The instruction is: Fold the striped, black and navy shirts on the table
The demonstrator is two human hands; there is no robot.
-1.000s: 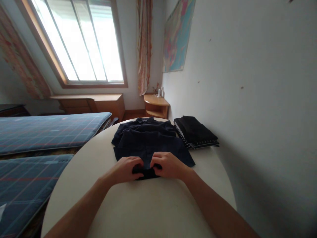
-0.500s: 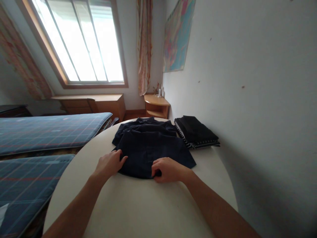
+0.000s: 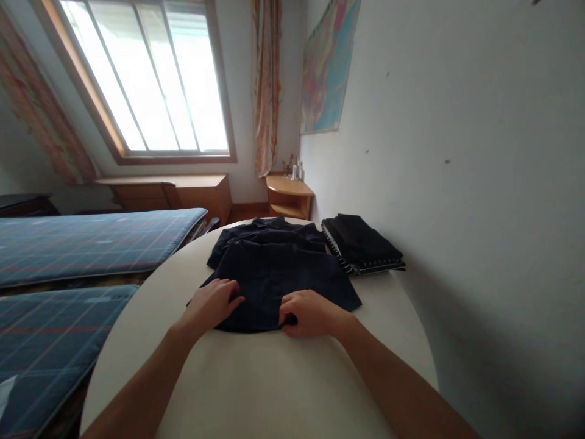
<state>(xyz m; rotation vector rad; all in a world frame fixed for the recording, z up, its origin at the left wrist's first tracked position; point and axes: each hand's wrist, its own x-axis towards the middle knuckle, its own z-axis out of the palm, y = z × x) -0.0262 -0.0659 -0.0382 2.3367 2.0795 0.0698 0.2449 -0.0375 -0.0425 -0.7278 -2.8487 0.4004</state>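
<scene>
A dark navy garment (image 3: 278,268) lies on the round cream table (image 3: 256,384), its collar at the far side and its hem toward me. At the near hem, my right hand (image 3: 304,312) is closed, pinching the edge of the cloth. My left hand (image 3: 212,303) rests on the garment's near left part, fingers bent, thumb apart from them, with no cloth visibly gripped. A corner of the garment sticks out to the left from under that hand.
Folded black cloths (image 3: 363,244) with white-patterned edges are stacked at the table's right rear, near the wall. Blue plaid mattresses (image 3: 91,244) lie to the left. Behind the table is a corner shelf (image 3: 289,185) with small items.
My left hand has shifted slightly right and further onto the garment. The garment's left corner now shows beyond it. My right hand stays in place.
</scene>
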